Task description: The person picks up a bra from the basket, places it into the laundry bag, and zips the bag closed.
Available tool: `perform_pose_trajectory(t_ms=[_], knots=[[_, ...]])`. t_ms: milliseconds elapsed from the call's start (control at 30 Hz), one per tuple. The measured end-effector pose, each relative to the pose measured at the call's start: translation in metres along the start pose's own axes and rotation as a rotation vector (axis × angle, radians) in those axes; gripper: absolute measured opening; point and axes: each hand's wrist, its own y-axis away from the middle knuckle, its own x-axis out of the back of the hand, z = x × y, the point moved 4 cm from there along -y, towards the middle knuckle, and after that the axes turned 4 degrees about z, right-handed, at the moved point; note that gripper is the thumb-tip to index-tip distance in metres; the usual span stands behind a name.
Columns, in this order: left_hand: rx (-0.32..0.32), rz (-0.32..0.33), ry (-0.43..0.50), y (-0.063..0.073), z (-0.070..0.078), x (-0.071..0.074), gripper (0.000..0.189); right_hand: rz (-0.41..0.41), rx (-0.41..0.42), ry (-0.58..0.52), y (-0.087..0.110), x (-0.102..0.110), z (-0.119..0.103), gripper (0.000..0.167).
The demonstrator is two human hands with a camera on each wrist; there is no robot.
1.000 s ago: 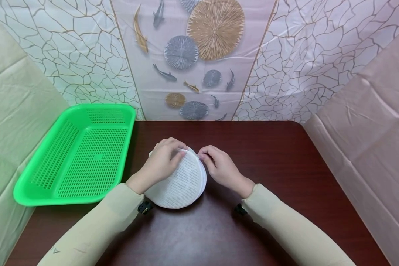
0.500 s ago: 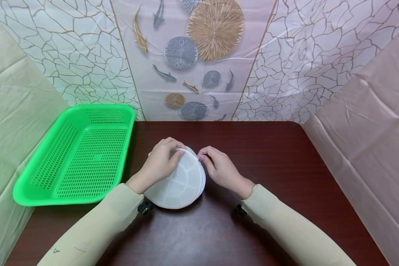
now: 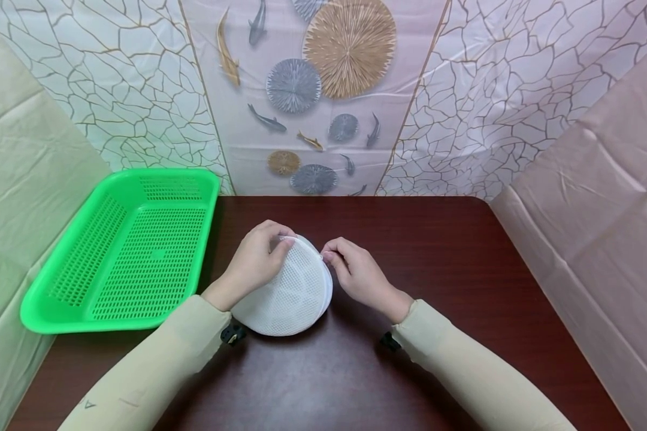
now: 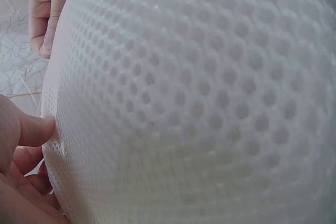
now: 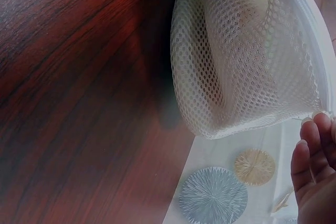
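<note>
A round white mesh laundry bag (image 3: 288, 296) stands tilted over the table, bulging toward the near side in the head view. My left hand (image 3: 259, 254) pinches its upper left rim between thumb and fingers, seen also in the left wrist view, where the bag's mesh (image 4: 199, 77) fills most of the picture. At the right rim my right hand (image 3: 358, 269) pinches a small white piece at the end of the zipper, probably the pull. A white zipper band (image 5: 310, 19) curves toward the right fingertips (image 5: 308, 129) in the right wrist view. The bag's inside is hidden.
A green perforated plastic basket (image 3: 159, 254) stands on the left of the dark brown table (image 3: 420, 239). Patterned cloth (image 3: 323, 120) hangs behind the table's far edge, and beige cloth walls (image 3: 587, 209) flank both sides.
My left hand has shifted slightly left and away from me, drawing the rim of the mesh laundry bag with it. The right hand stays almost where it was.
</note>
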Motion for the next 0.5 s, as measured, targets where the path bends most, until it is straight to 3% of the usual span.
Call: perform_pose_trajectory(t_ms=[500], knots=[[0.062,0.019,0.046,0.0012,-0.0018,0.0004,0.012,0.009,-0.006,-0.004,-0.0008,0.0025,-0.0002,0.004]])
